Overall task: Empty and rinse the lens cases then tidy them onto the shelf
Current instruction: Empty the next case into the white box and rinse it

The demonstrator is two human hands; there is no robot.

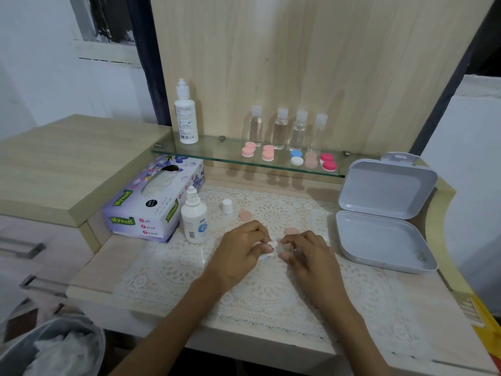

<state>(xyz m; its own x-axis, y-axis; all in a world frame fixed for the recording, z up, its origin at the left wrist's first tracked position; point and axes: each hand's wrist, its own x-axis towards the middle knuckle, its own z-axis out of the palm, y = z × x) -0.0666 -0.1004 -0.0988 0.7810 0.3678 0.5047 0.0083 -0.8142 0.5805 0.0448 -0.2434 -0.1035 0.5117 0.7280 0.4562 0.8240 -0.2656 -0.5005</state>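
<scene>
Wiping an uncapped lens case (286, 253) dry, centre frame.
Left hand (241, 248) pinches a tissue wad (269, 249); right hand (309, 253) grips the case. Peach caps (245, 215) lie loose just above. Next, probably: recap, then up to the glass shelf (214, 154).

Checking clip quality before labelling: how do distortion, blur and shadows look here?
Head view: wide-angle bending curves the desk and wood panel near the corners; the left hand, right hand and tissue wad look slightly soft; the clear bottles throw faint shadows on the panel; the bin at lower left is blurred.
</scene>
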